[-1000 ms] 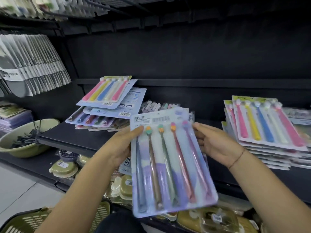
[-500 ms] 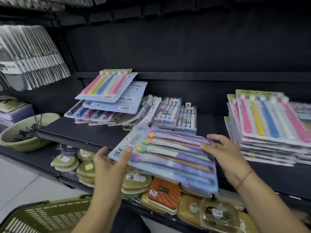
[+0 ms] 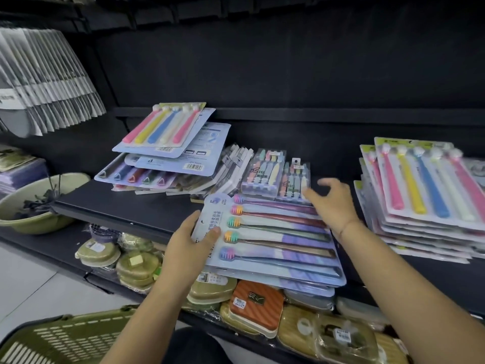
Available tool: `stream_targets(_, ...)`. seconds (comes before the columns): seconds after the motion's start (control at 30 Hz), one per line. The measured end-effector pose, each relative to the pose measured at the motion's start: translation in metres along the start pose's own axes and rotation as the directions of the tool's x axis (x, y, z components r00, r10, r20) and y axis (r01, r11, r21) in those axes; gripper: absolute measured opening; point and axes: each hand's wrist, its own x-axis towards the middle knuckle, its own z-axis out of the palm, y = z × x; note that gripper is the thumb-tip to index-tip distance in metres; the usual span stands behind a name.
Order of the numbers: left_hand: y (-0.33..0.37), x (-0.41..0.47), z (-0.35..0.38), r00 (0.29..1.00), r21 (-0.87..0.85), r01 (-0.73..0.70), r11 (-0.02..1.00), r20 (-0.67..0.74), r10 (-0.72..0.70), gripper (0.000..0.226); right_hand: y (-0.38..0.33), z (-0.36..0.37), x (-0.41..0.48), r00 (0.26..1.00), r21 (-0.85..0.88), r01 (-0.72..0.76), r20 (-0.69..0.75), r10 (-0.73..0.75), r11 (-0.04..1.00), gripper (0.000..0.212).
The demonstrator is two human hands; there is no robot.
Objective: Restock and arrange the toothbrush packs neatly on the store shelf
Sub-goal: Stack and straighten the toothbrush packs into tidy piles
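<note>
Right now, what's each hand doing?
Left hand: gripping the toothbrush pack by its left end.
Right hand: open, fingers spread over the pack's right end.

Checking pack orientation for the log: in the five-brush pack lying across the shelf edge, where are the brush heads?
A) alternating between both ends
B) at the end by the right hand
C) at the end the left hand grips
C: all five coloured heads in the toothbrush pack line up at the end the left hand grips, with the handles running toward the right hand.
</note>
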Motion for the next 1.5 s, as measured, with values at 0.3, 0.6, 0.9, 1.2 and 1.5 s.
stream_targets(0.3, -0.008, 0.010, -0.002, 1.000, -0.016, 0.017, 1.000, 0.002, -0.017, 0.045, -0.005, 0.023, 0.081, 0.792, 0.315, -0.576, 0.446, 0.418, 0.754, 0.073)
stream_targets(0.6, -0.013, 0.014, -0.001, 1.000, -0.019, 0.027, 0.999, -0.004, -0.027, 0.052, -0.034, 0.039, 0.085, 0.839, 0.327, -0.482, 0.439, 0.321, 0.813, 0.059)
stream_targets(0.9, 0.003, 0.015, -0.008, 0.998, 0.040, 0.015, 0.999, 0.053, -0.017, 0.064, -0.025, 0.026, 0.078, 0.930, 0.298, -0.361, 0.037, 0.367, 0.884, 0.032)
stream_targets(1.2, 0.078, 0.044, 0.023, 0.969, -0.174, -0.075, 0.982, 0.220, 0.113, 0.049, -0.067, 0.022, 0.000, 0.941, 0.712, -0.295, 0.332, 0.063, 0.637, 0.018)
stream_targets(1.5, 0.066, 0.072, 0.025, 0.994, -0.295, 0.063, 0.953, 0.099, -0.035, 0.012, -0.039, 0.037, 0.053, 0.974, 0.236, -0.093, 0.223, 0.039, 0.967, 0.046)
